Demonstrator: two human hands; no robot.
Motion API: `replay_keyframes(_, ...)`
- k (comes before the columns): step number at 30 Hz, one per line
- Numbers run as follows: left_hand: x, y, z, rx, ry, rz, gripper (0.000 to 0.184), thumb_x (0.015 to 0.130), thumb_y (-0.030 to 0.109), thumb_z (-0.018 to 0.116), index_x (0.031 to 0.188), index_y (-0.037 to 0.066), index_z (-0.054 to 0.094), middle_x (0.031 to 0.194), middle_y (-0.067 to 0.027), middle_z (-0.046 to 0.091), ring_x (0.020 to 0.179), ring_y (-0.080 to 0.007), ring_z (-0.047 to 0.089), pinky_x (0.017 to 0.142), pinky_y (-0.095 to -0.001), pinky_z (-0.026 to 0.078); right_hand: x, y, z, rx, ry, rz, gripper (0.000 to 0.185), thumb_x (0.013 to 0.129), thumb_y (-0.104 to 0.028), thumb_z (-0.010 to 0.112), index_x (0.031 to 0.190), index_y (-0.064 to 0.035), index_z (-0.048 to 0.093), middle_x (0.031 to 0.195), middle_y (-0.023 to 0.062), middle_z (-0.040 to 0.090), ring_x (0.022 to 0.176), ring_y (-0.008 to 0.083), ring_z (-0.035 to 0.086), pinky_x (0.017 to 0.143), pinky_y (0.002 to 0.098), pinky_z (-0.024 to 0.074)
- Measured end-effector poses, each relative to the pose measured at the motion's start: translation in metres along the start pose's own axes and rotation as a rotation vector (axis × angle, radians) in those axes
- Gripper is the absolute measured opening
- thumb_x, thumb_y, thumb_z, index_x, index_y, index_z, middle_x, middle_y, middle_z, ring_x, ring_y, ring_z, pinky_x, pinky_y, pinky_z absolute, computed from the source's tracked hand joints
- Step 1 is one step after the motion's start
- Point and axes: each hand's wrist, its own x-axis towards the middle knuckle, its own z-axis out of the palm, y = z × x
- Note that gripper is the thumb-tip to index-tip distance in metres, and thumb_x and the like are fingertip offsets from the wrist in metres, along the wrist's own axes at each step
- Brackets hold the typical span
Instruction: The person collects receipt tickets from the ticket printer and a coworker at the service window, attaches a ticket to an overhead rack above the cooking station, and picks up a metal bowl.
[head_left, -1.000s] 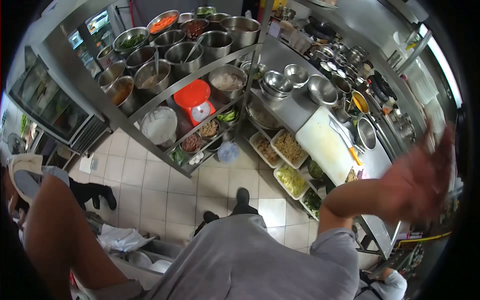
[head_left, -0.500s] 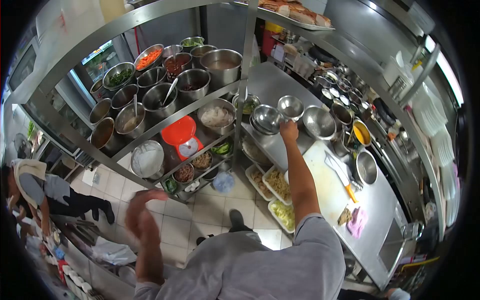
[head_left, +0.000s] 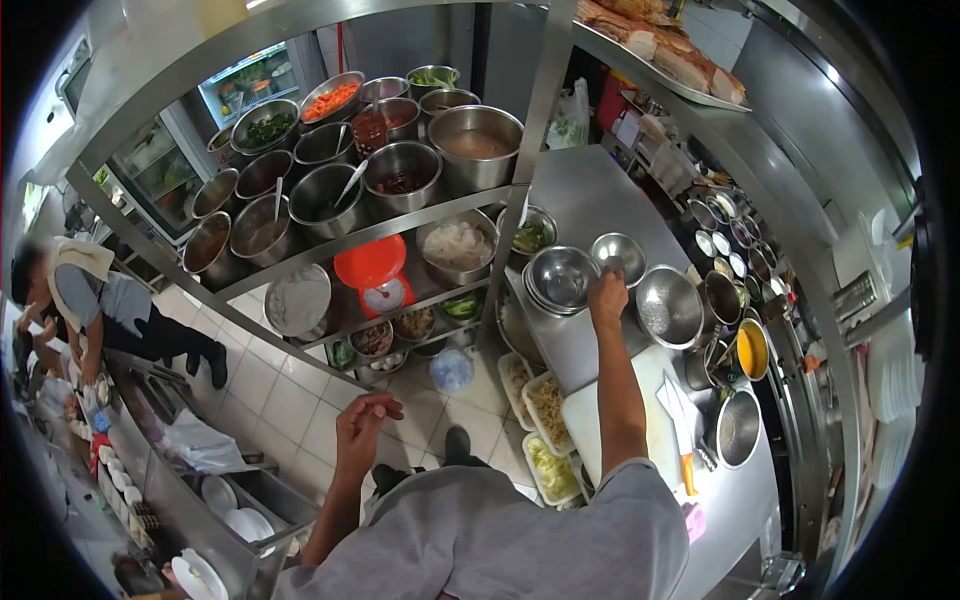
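Note:
My right hand [head_left: 607, 298] is closed at the near rim of a small metal bowl [head_left: 619, 252] above the steel counter. Close on its left is a stack of metal bowls [head_left: 560, 278]; a perforated metal bowl [head_left: 669, 306] sits on its right. My left hand [head_left: 364, 425] hangs in the air over the floor, fingers loosely bent, with nothing visible in it. A white cutting board [head_left: 640, 380] lies under my right forearm. On its right side rests a knife with an orange handle [head_left: 687, 472].
A steel shelf [head_left: 390, 225] on the left holds several pots of food, with a red scale [head_left: 375, 275] below. Food tubs [head_left: 548, 470] stand beside the counter. A tray of meat [head_left: 665, 45] sits overhead. A person [head_left: 110, 300] stands at far left.
My view has shifted, so the counter and shelf appear moved. My left hand has come inward and its fingers are more bent. My right hand stays at the small bowl.

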Motion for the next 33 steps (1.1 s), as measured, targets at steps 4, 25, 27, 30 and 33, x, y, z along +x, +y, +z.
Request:
replay_keyframes(4, 0.002, -0.006, 0.011, -0.001, -0.059, -0.012, 0.025, 0.103, 0.013, 0.058, 0.117, -0.006, 0.064, 0.103, -0.0149, 0.072, 0.091, -0.0218, 0.07, 0.086, -0.0349, 0.053, 0.018, -0.001, -0.001, -0.046, -0.019, -0.079, 0.016, 0.089, -0.01, 0.057, 0.096, -0.0018, 0.069, 0.103, 0.0217, 0.068, 0.088, 0.0426, 0.071, 0.075, 0.0486, 0.06)
replay_keyframes(25, -0.036, -0.015, -0.023, -0.024, -0.004, -0.065, 0.031, 0.103, 0.021, 0.058, 0.116, -0.006, 0.066, 0.102, -0.0155, 0.073, 0.092, -0.0232, 0.07, 0.087, -0.0364, 0.053, 0.067, -0.01, -0.04, -0.046, -0.199, -0.351, 0.028, 0.091, -0.021, 0.065, 0.11, -0.0025, 0.058, 0.101, 0.0228, 0.07, 0.096, 0.0423, 0.069, 0.082, 0.0515, 0.0567)
replay_keyframes(27, -0.042, -0.017, -0.027, -0.043, 0.007, -0.069, 0.031, 0.103, 0.021, 0.058, 0.115, -0.006, 0.066, 0.101, -0.0153, 0.073, 0.092, -0.0233, 0.071, 0.087, -0.0364, 0.053, 0.068, -0.01, -0.057, -0.065, -0.224, -0.338, 0.026, 0.09, -0.019, 0.065, 0.11, -0.0028, 0.057, 0.103, 0.0227, 0.07, 0.095, 0.0427, 0.069, 0.081, 0.0519, 0.0566)
replay_keyframes(30, -0.048, -0.023, -0.033, -0.071, 0.02, -0.066, 0.031, 0.103, 0.021, 0.058, 0.114, -0.007, 0.067, 0.101, -0.015, 0.073, 0.091, -0.0234, 0.071, 0.086, -0.0364, 0.054, 0.049, -0.026, -0.1, -0.076, -0.141, -0.375, 0.024, 0.09, -0.015, 0.065, 0.108, -0.0032, 0.056, 0.11, 0.023, 0.068, 0.093, 0.0432, 0.069, 0.08, 0.053, 0.0564)
replay_keyframes(33, -0.05, -0.025, -0.037, -0.074, 0.031, -0.061, 0.03, 0.104, 0.02, 0.057, 0.113, -0.006, 0.067, 0.101, -0.0147, 0.073, 0.089, -0.0229, 0.071, 0.085, -0.0358, 0.054, 0.014, -0.024, -0.11, -0.111, 0.005, -0.562, 0.021, 0.089, -0.012, 0.064, 0.106, -0.0031, 0.055, 0.118, 0.0228, 0.064, 0.09, 0.0429, 0.069, 0.079, 0.0537, 0.056)
